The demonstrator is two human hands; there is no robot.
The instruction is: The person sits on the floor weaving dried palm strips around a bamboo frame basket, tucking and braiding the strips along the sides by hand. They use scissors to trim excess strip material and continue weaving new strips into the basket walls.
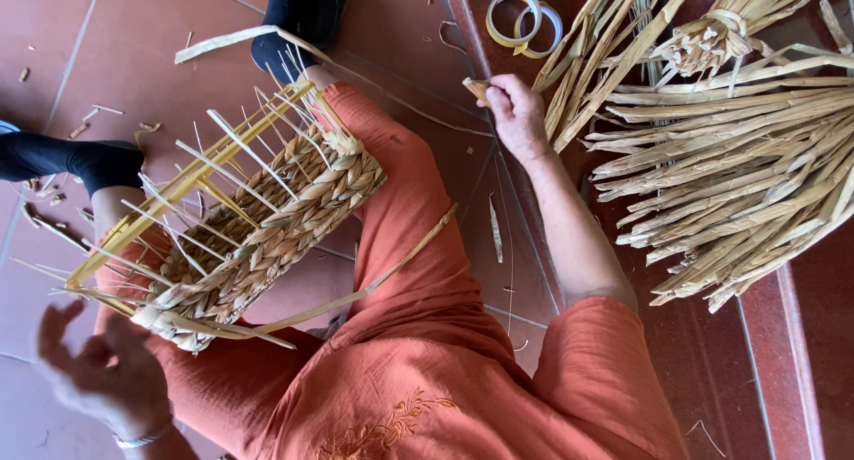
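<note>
A half-woven straw basket (258, 220) on a yellow wire frame (178, 189) rests on my lap, between my knees in orange trousers. My left hand (98, 371) hovers blurred near the basket's lower corner, fingers spread, holding nothing. My right hand (516, 113) reaches out to the right and pinches the end of a dried straw strip (569, 77) at the edge of a big pile of straw (738, 175). A loose straw strand (391, 269) trails from the basket across my thigh.
Two rolls of tape (525, 20) lie on the dark red step near the pile. A tied straw bundle (712, 33) sits at the top right. My feet in black socks (98, 162) rest on the tiled floor, with straw scraps scattered about.
</note>
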